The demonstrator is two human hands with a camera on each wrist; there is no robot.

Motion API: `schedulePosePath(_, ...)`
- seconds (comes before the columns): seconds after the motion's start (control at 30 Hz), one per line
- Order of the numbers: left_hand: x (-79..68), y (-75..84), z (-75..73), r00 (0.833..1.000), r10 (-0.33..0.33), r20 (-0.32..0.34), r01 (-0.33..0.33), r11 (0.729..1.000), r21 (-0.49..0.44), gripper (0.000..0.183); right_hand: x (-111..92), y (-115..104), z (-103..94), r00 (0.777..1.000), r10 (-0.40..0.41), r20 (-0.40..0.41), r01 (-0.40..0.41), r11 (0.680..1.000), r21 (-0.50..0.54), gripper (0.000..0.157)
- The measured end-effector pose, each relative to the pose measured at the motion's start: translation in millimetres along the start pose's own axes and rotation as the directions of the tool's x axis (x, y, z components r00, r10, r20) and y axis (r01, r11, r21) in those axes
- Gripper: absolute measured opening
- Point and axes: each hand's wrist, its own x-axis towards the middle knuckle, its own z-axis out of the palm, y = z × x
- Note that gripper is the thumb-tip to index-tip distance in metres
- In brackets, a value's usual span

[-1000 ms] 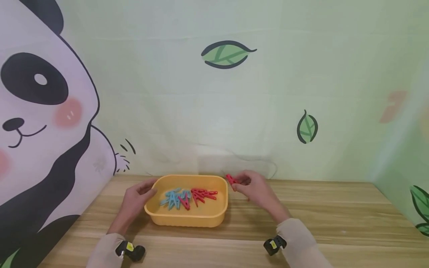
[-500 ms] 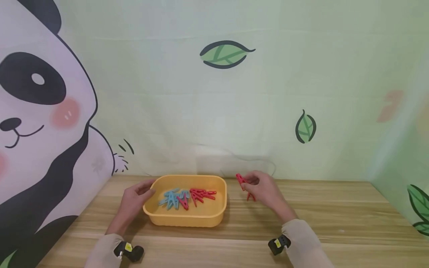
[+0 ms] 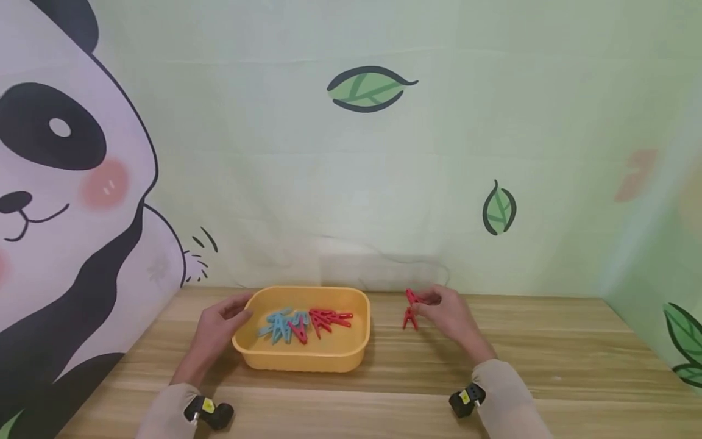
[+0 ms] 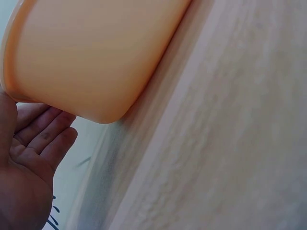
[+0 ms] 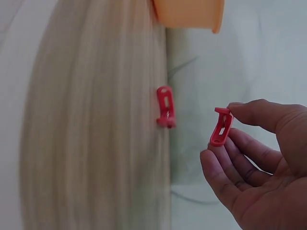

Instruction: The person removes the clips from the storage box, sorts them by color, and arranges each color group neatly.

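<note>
A yellow plastic basket (image 3: pixel 304 362) stands on the table, holding blue clothespins (image 3: pixel 281 326) and red clothespins (image 3: pixel 329 318). At its left end, my left hand (image 3: pixel 220 323) grips the rim, thumb over the edge; in the left wrist view its other fingers (image 4: pixel 53 132) lie along the outside wall. To the right of the basket, my right hand (image 3: pixel 446 314) pinches a red clothespin (image 5: pixel 222 128) between thumb and fingertips. Another red clothespin (image 3: pixel 409 319) stands on the table just below it, legs down; the right wrist view shows the two apart.
The wooden table (image 3: pixel 526 353) runs back to a pale green cloth backdrop (image 3: pixel 428 152) printed with a panda and leaves. A thin line like a cord (image 3: pixel 384 247) shows low on the backdrop behind the basket.
My right hand has moved right, away from the basket, with the red clothespin, and is now by the standing red clothespin. The left hand has stayed at the basket's rim.
</note>
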Motion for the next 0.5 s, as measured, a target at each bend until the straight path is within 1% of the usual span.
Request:
schedulePosePath(0.07,0.5,-0.2,0.1,1.000,0.002,0.001,-0.002,1.000,0.000,0.045,-1,5,-1.6,1.000,0.019,-0.009,-0.019,1.000,-0.006,0.020)
schedulePosePath(0.27,1.4,-0.9,0.3,1.000,0.002,-0.002,-0.002,1.000,-0.002,0.045,-2,15,-6.5,0.999,0.039,-0.011,-0.039,0.999,-0.016,0.023)
schedulePosePath(0.5,1.2,-2.3,0.8,1.000,0.012,-0.008,-0.012,1.000,0.005,0.044,-2,23,-10.5,0.992,0.124,0.004,-0.124,0.991,-0.052,0.022)
